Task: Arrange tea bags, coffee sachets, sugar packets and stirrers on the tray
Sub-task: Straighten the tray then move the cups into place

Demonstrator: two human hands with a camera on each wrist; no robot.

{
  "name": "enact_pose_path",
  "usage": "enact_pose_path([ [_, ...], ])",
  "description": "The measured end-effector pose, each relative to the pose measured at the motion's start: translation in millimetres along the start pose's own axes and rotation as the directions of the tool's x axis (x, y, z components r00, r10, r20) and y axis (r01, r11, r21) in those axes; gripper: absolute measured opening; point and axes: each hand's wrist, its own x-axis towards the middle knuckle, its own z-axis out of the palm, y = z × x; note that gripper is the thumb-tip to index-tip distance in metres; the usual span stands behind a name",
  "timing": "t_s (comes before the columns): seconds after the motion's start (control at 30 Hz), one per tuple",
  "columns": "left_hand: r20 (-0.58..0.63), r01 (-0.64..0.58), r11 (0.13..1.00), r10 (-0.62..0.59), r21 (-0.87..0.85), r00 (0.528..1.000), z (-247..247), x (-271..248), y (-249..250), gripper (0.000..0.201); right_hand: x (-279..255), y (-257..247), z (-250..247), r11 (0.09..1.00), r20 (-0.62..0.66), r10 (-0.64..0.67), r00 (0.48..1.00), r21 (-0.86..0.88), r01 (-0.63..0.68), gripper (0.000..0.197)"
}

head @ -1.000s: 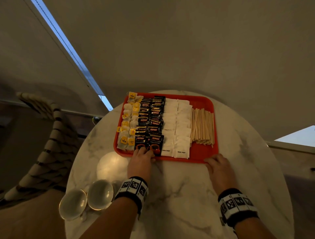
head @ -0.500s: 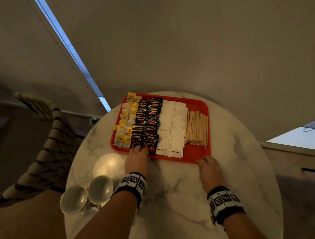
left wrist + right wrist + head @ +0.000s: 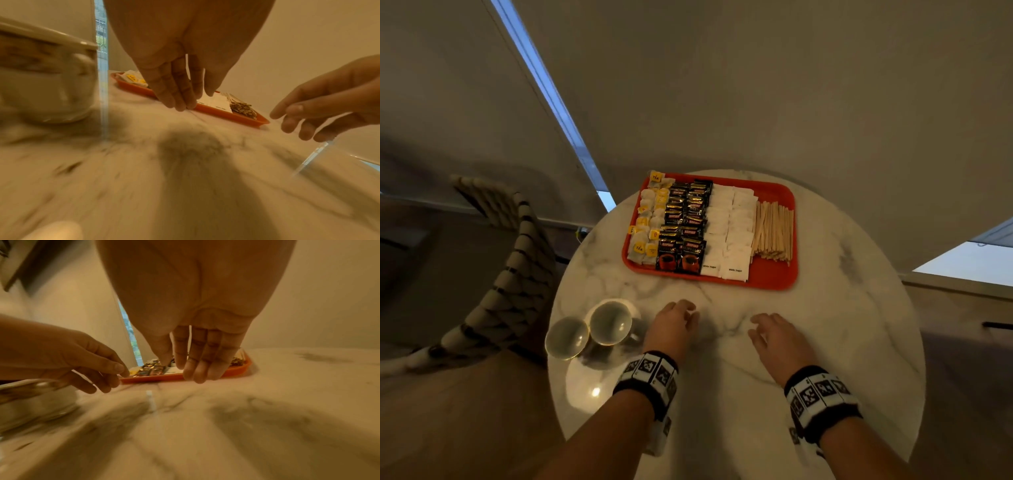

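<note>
An orange-red tray (image 3: 774, 277) sits at the far side of the round marble table (image 3: 842, 325). On it, from left to right, lie tea bags with yellow tags (image 3: 645, 226), black coffee sachets (image 3: 685, 226), white sugar packets (image 3: 731, 233) and wooden stirrers (image 3: 774, 229). My left hand (image 3: 676, 322) and right hand (image 3: 774, 337) hover over the marble in front of the tray, apart from it. Both hold nothing, with fingers relaxed. The wrist views show the tray (image 3: 244, 119) (image 3: 156, 378) beyond the loosely extended fingers.
Two white cups (image 3: 589, 334) stand on the table to the left of my left hand. A woven chair (image 3: 510, 270) stands at the left beside the table. A wall rises just behind the tray.
Both hands have let go of the tray's near edge and drawn back toward me over the marble. The tray now lies farther from the hands.
</note>
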Motion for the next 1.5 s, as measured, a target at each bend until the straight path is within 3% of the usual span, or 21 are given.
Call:
enact_pose_path([
  [0.23,-0.065,0.197,0.980,-0.196,0.018,0.979,5.7,-103.4,-61.4,0.026,-50.3,-36.0,33.7,0.995,0.142,-0.058,0.988,-0.066,0.068,0.030],
  [0.4,-0.069,0.427,0.904,-0.425,0.018,0.903,-15.5,-134.1,-104.8,0.037,-54.4,-71.3,45.5,0.987,0.172,-0.127,0.977,-0.078,0.142,0.030],
  [0.5,-0.145,0.496,0.845,-0.526,-0.199,0.838,-35.3,-135.4,-120.8,0.035,-45.6,-102.4,50.7,0.980,0.160,-0.179,0.971,-0.056,0.190,0.028],
  [0.57,-0.172,0.455,0.780,-0.565,-0.429,0.807,-47.1,-128.9,-126.4,0.042,-34.6,-124.6,54.9,0.977,0.135,-0.202,0.970,-0.035,0.209,0.031],
  [0.67,-0.177,0.340,0.713,-0.543,-0.613,0.821,-56.0,-112.0,-134.4,0.045,-18.3,-155.2,62.6,0.981,0.105,-0.190,0.976,-0.014,0.192,0.035],
  [0.77,-0.087,0.301,0.583,-0.544,-0.754,0.835,-57.1,-97.6,-141.7,0.042,-2.6,-177.7,73.3,0.988,0.103,-0.150,0.983,-0.016,0.152,0.036],
  [0.97,0.009,0.289,0.457,-0.523,-0.841,0.852,-55.6,-87.6,-143.9,0.006,10.0,-193.2,95.4,0.998,0.133,-0.031,0.991,0.062,0.023,0.025],
  [1.13,0.046,0.295,0.457,-0.480,-0.839,0.876,-55.8,-79.7,-150.9,0.013,5.9,-185.9,102.3,0.962,0.102,0.042,0.994,0.265,-0.068,0.014],
  [1.27,0.062,0.294,0.467,-0.451,-0.834,0.891,-56.6,-72.4,-148.8,0.017,3.6,-173.8,100.6,0.920,0.091,0.057,0.994,0.382,-0.088,0.017],
  [1.5,0.079,0.252,0.562,-0.313,-0.788,0.946,-37.4,-64.6,-109.4,0.015,-10.7,-123.6,75.1,0.857,0.005,0.150,0.989,0.498,-0.133,0.022],
])
